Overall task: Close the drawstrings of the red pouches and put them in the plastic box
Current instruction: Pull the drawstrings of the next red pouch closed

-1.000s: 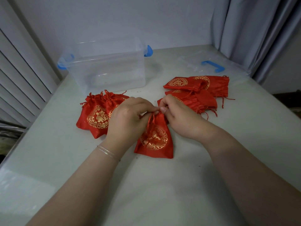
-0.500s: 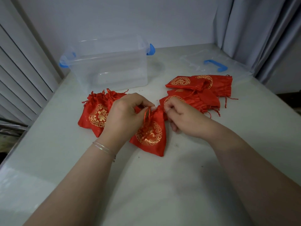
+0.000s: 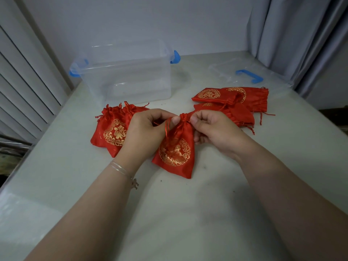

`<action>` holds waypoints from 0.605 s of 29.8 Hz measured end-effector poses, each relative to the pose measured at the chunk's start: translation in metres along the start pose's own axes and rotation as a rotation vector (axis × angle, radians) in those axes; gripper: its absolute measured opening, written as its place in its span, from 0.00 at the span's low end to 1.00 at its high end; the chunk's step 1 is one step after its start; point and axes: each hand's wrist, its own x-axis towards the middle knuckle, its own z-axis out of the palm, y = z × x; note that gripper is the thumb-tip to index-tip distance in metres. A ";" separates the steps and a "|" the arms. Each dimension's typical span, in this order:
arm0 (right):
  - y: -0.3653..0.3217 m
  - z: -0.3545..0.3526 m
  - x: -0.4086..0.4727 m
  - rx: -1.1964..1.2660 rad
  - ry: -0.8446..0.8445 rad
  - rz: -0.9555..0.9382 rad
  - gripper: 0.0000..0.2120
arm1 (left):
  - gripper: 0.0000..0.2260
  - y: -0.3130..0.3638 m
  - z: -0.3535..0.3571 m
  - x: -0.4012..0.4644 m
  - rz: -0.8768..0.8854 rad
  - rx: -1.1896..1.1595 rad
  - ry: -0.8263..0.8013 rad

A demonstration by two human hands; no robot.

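1. Centrally, the left hand (image 3: 145, 132) and the right hand (image 3: 212, 129) meet at the gathered neck of one red pouch (image 3: 176, 151); the left thumb and curled fingers (image 3: 174, 120) pinch the neck from the left, with a loop of red drawstring (image 3: 167, 127) hanging below the thumb.
2. The right hand's fingers (image 3: 194, 120) are curled and pinch the same neck from the right side, thumb tip just against the bunched cloth.
3. That pouch lies flat on the desk (image 3: 188, 213) below the hands, gold round emblem upward, neck puckered tight between the two hands.
4. A thin silver bracelet (image 3: 122, 170) sits on the left wrist.
5. Just left of the left hand lies a small heap of closed pouches (image 3: 111, 130), necks cinched and cords sticking up, partly hidden by the hand.
6. Beyond the right hand lies a pile of open pouches (image 3: 231, 102), flat and overlapping, with mouths unpuckered and loose cords trailing right.
7. Farther back stands the clear plastic box (image 3: 128, 80) with blue latches at both ends, lid off; no pouch shows through its walls.
8. Its transparent lid (image 3: 250, 78), with a blue handle, lies on the desk at the far right, near grey curtains (image 3: 293, 38).
9. White slatted shutters (image 3: 22, 81) run along the left edge.
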 end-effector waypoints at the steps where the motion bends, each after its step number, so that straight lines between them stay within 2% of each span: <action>1: 0.000 0.000 0.000 -0.083 -0.019 -0.013 0.09 | 0.03 -0.002 -0.001 0.001 0.016 0.047 0.008; 6: 0.000 -0.002 -0.002 -0.463 -0.102 -0.052 0.11 | 0.05 -0.009 -0.003 0.001 0.201 0.322 0.012; 9: 0.002 -0.004 -0.004 -0.600 -0.134 -0.041 0.11 | 0.07 -0.013 -0.002 0.001 0.199 0.355 -0.014; 12: 0.001 -0.002 -0.005 -0.641 -0.147 -0.035 0.10 | 0.10 -0.008 -0.003 0.001 0.123 0.196 -0.044; 16: -0.003 0.006 -0.006 -0.509 -0.176 -0.030 0.10 | 0.11 0.002 -0.005 -0.003 0.052 -0.133 -0.172; 18: -0.003 0.006 -0.006 -0.430 -0.174 -0.009 0.09 | 0.14 0.002 -0.005 -0.002 -0.003 -0.211 -0.203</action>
